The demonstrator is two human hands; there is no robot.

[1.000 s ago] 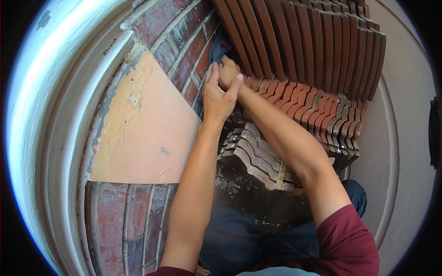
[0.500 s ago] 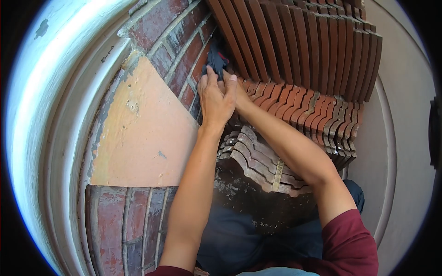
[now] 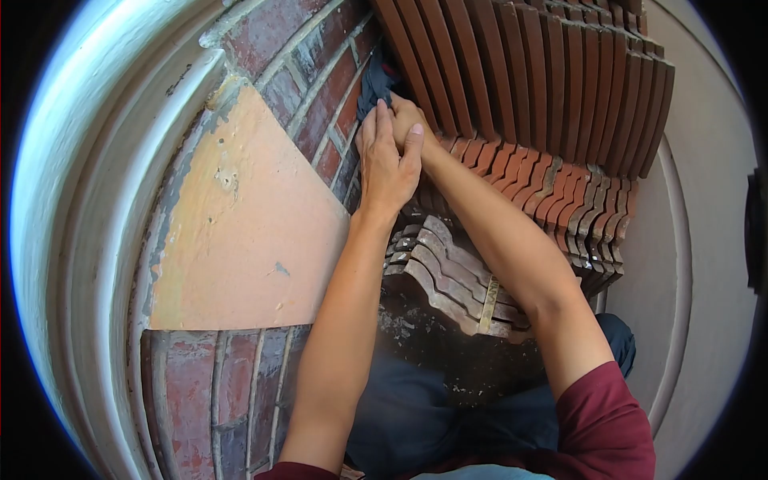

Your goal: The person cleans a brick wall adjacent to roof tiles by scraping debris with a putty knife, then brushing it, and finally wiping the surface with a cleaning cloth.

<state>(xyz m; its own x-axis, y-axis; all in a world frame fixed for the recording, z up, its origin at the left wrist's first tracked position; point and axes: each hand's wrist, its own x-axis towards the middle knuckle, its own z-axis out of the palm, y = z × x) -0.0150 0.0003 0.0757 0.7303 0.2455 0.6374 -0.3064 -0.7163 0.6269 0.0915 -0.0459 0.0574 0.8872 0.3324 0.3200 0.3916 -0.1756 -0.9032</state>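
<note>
A crumpled dark blue cloth [image 3: 374, 86] is in the narrow gap between the brick wall [image 3: 326, 96] and the stacked red roof tiles [image 3: 496, 80]. My right hand [image 3: 412, 126] is closed at the lower end of the cloth, its fingers curled and partly hidden behind my left hand. My left hand [image 3: 388, 164] lies along the wall, fingers stretched out and thumb raised, its fingertips near the cloth and beside the right hand. What the tips of the right fingers press on is hidden.
A lower row of wavy-edged tiles [image 3: 552, 192] lies under the upright stack. Closer to me is a small pile of greyish tiles [image 3: 456, 268] on the dark floor. A peach plaster panel [image 3: 248, 232] and white moulding [image 3: 104, 240] border the left; a pale wall [image 3: 704, 264] stands right.
Both hands have shifted slightly right in view. The left hand has slid back from the cloth, uncovering more of the right hand. The cloth appears a little higher in the gap.
</note>
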